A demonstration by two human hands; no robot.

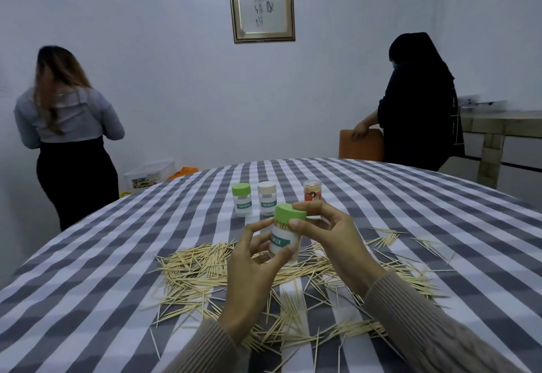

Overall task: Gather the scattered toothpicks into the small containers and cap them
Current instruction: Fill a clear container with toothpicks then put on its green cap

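Toothpicks (205, 273) litter near surface. Left hand (252, 267) grips upright container (283, 242); right hand (328, 231) pinches green cap (289, 212) directly atop it, axes aligned.

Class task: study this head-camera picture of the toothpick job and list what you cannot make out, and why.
- Whether the green cap is fully seated on the held container: the right hand covers its rim.
- The container's label: the left hand hides its start.
- Toothpicks under both wrists: hidden by the sleeves.
- Small red-labelled jar: too small to read.
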